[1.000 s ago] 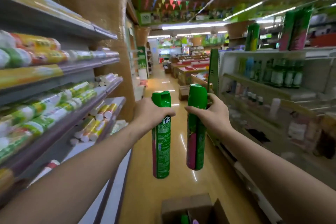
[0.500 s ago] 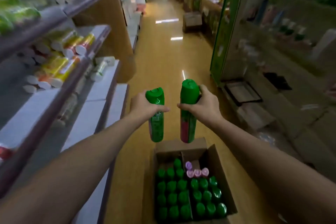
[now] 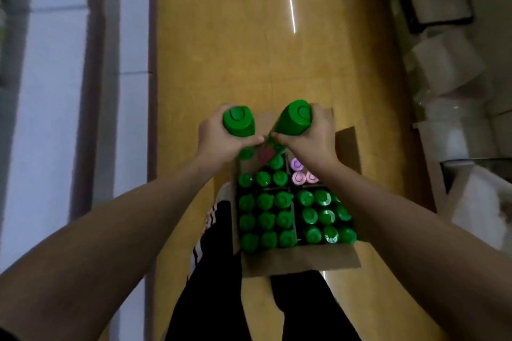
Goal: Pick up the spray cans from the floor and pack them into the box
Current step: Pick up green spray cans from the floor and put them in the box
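My left hand [image 3: 219,141] grips a green spray can [image 3: 238,122] by its upper body, cap toward me. My right hand [image 3: 311,138] grips a second green can [image 3: 293,119], tilted, its lower end with a pink patch pointing down into the box. Both cans hang over the far end of an open cardboard box [image 3: 299,260] on the floor. The box holds several upright cans with green caps [image 3: 264,220] and three with pink or purple caps [image 3: 300,174] at its far right.
The box sits on a yellow floor [image 3: 221,36] in a shop aisle. White shelf bases [image 3: 55,91] run along the left. White packages [image 3: 448,63] and a dark-framed tray lie on the right. My black trouser legs [image 3: 216,257] stand just behind the box.
The view has tipped from the aisle down to the box. Both hands have lowered the cans from chest height to just above the box's far end.
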A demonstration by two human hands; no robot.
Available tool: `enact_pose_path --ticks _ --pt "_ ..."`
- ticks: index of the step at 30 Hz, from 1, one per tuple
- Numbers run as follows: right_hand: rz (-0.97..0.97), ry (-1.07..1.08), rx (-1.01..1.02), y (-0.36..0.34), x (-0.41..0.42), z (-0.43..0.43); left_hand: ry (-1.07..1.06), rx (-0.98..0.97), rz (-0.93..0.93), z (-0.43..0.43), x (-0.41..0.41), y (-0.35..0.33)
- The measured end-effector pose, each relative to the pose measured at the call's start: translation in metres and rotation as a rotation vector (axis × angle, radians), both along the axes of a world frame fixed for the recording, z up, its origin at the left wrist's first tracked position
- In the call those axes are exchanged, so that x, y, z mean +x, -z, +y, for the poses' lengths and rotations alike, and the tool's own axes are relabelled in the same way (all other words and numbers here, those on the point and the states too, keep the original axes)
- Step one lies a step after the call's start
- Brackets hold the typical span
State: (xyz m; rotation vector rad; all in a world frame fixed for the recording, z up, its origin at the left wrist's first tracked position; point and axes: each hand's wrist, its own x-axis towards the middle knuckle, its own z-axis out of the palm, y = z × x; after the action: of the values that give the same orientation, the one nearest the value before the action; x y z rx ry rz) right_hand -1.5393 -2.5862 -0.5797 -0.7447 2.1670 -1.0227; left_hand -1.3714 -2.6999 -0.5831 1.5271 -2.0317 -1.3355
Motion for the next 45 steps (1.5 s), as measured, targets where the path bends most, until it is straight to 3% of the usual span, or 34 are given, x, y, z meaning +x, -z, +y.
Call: enact_pose_path --ticks 10,16,24,32,45 --pt "-0.033 -0.042 0.140 0.202 0.024 -0.047 0.131 0.151 -0.068 -0.042 0.022 0.198" --pt "0.030 -0.271 0.186 0.269 0.026 -0.028 0.373 0.237 -0.109 -0.027 0.030 0.264" --pt "0.215 -0.602 0.328 0.318 0.014 -0.024 0.703 0.228 -0.387 -0.035 0.026 0.314" --pt "0.296 -0.679 0.436 0.338 0.019 -0.039 0.868 0.156 -0.669 -0.040 0.008 0.332" --pt "0.284 -0.824 0.761 0.338 0.020 -0.061 0.825 0.168 -0.667 -0.041 0.008 0.338"
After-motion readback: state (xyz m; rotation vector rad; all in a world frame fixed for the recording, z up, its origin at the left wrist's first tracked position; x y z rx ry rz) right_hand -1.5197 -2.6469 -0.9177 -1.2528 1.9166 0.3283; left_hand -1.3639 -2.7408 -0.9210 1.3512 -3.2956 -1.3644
